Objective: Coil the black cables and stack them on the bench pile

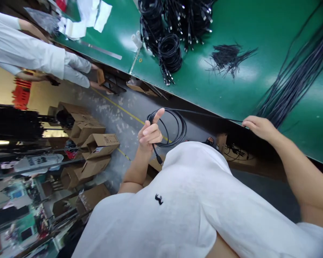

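Observation:
My left hand [150, 131] is closed around a coil of black cable [174, 126], with the forefinger sticking up through the loops. A plug end hangs below the hand. One strand runs taut from the coil to my right hand [259, 126], which pinches it at the edge of the green table [258, 43]. A thick bundle of straight black cables [296, 79] lies on the table just beyond my right hand. My white shirt fills the lower part of the view.
Coiled black cables with plugs [170, 53] are piled at the table's far side, beside a heap of short black ties [227, 57]. White papers [93, 14] lie at the far corner. Another person in white [29, 53] stands at left. Cardboard boxes [94, 150] cover the floor.

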Motion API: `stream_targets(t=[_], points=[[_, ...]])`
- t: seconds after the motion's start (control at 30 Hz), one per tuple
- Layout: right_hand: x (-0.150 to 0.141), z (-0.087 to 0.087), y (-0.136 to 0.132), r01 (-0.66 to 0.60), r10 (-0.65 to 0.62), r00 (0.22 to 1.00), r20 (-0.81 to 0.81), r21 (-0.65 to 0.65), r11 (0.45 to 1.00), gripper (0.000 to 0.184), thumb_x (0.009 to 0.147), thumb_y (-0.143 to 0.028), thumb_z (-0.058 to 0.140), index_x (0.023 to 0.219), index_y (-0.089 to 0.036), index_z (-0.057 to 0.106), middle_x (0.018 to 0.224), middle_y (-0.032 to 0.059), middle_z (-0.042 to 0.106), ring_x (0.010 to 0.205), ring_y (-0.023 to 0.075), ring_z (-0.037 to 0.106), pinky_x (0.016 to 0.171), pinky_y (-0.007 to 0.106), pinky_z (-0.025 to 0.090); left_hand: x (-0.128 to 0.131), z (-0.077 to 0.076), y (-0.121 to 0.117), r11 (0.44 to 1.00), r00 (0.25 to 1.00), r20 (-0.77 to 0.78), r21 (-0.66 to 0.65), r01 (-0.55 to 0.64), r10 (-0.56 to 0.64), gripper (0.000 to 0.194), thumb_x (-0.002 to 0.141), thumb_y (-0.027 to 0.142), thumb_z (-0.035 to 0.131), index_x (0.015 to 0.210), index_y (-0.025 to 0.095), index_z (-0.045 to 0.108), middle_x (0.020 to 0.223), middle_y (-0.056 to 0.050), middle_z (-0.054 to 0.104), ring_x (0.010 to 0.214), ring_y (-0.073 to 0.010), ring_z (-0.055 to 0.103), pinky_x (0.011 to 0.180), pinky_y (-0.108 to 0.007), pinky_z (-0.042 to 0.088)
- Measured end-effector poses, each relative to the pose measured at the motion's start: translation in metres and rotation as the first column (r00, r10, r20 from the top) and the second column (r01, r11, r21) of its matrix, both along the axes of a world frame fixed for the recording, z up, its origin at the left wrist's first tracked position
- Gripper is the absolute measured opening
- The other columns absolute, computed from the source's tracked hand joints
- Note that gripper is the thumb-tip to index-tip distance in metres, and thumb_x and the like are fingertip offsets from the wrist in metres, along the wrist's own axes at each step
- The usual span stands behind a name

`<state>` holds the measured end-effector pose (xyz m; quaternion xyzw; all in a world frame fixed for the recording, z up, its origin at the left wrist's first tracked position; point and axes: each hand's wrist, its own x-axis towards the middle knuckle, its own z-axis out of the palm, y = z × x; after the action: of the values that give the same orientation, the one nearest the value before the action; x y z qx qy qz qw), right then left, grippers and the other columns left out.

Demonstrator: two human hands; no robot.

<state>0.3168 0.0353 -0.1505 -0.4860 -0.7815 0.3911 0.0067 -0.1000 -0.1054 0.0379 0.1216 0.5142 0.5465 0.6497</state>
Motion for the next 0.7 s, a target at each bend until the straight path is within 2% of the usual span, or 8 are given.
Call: stream_targets(t=[0.1, 0.2, 0.3, 0.37, 0.47, 0.6, 0.63, 0.7], points=[[-0.023, 0.016, -0.043, -0.215, 0.18, 0.967, 0.179, 0.202, 0.956, 0.025, 0.098, -0.033, 0.047, 0.092, -0.016, 0.064, 0.096, 0.0147, 0.069, 0.074, 0.0201, 0.061, 0.06, 0.03, 0.034, 0.006, -0.002, 0.01, 0.998, 0.998, 0.018, 0.009, 0.059, -0.059, 0.036, 0.098, 0.043, 0.05, 0.13, 0.029, 0.058, 0.05, 0.01, 0.048, 0.028, -0.0019, 0.033, 0.031, -0.015, 0.02], [-0.064, 0.06, -0.077, -0.476, 0.414, 0.877, 0.244, 0.329, 0.816, 0.03, 0.1, -0.033, 0.041, 0.087, -0.016, 0.064, 0.083, 0.0088, 0.064, 0.058, 0.0162, 0.053, 0.052, 0.029, 0.021, 0.02, -0.027, 0.02, 0.975, 0.974, -0.048, -0.02, 0.222, -0.223, 0.038, 0.09, 0.042, 0.065, 0.119, 0.017, 0.063, 0.078, -0.003, 0.073, 0.058, -0.0092, 0.066, 0.05, -0.016, 0.046], [-0.107, 0.106, -0.084, -0.617, 0.618, 0.771, 0.152, 0.413, 0.669, 0.03, 0.1, -0.024, 0.04, 0.08, -0.016, 0.061, 0.076, 0.0062, 0.06, 0.061, 0.0152, 0.054, 0.055, 0.029, 0.023, 0.04, -0.058, 0.021, 0.909, 0.903, -0.097, -0.053, 0.414, -0.418, 0.044, 0.079, 0.046, 0.077, 0.105, 0.012, 0.064, 0.099, -0.014, 0.076, 0.09, -0.0203, 0.073, 0.079, -0.03, 0.055], [-0.127, 0.126, -0.075, -0.638, 0.663, 0.736, 0.139, 0.47, 0.61, 0.029, 0.098, -0.02, 0.04, 0.079, -0.016, 0.062, 0.076, 0.0068, 0.06, 0.065, 0.0164, 0.055, 0.059, 0.03, 0.026, 0.052, -0.072, 0.017, 0.827, 0.823, -0.083, -0.044, 0.561, -0.563, 0.048, 0.077, 0.05, 0.078, 0.101, 0.011, 0.064, 0.095, -0.014, 0.076, 0.088, -0.02, 0.072, 0.083, -0.032, 0.054], [-0.139, 0.136, -0.058, -0.59, 0.616, 0.774, 0.147, 0.521, 0.617, 0.027, 0.098, -0.022, 0.043, 0.081, -0.016, 0.064, 0.082, 0.0097, 0.063, 0.073, 0.0195, 0.057, 0.066, 0.032, 0.033, 0.06, -0.075, 0.008, 0.662, 0.662, 0.02, 0.025, 0.749, -0.749, 0.051, 0.078, 0.057, 0.074, 0.096, 0.01, 0.064, 0.064, -0.003, 0.064, 0.058, -0.0118, 0.059, 0.063, -0.027, 0.049], [-0.144, 0.13, -0.059, -0.41, 0.509, 0.861, 0.002, 0.596, 0.69, 0.029, 0.095, -0.029, 0.051, 0.115, -0.013, 0.064, 0.124, 0.0186, 0.061, 0.108, 0.028, 0.059, 0.091, 0.04, 0.039, 0.061, -0.066, 0.004, 0.576, 0.56, 0.164, 0.066, 0.815, -0.812, 0.047, 0.077, 0.058, 0.073, 0.088, 0.013, 0.061, 0.053, 0.007, 0.04, 0.046, -0.0071, 0.034, 0.047, -0.024, 0.033], [-0.147, 0.128, -0.063, -0.396, 0.525, 0.85, -0.038, 0.609, 0.687, 0.034, 0.095, -0.026, 0.05, 0.125, -0.014, 0.06, 0.133, 0.0182, 0.057, 0.117, 0.029, 0.055, 0.098, 0.043, 0.037, 0.061, -0.064, 0.004, 0.519, 0.501, 0.171, 0.081, 0.851, -0.848, 0.045, 0.077, 0.056, 0.074, 0.088, 0.014, 0.061, 0.054, 0.006, 0.041, 0.047, -0.0077, 0.036, 0.047, -0.024, 0.033], [-0.158, 0.122, -0.07, -0.461, 0.63, 0.773, -0.076, 0.615, 0.64, 0.036, 0.096, -0.019, 0.043, 0.13, -0.019, 0.058, 0.132, 0.0136, 0.059, 0.121, 0.026, 0.054, 0.104, 0.045, 0.034, 0.059, -0.061, 0.004, 0.348, 0.33, 0.148, 0.125, 0.929, -0.932, 0.042, 0.077, 0.052, 0.075, 0.087, 0.014, 0.064, 0.058, 0.003, 0.047, 0.052, -0.0102, 0.042, 0.05, -0.026, 0.036]])
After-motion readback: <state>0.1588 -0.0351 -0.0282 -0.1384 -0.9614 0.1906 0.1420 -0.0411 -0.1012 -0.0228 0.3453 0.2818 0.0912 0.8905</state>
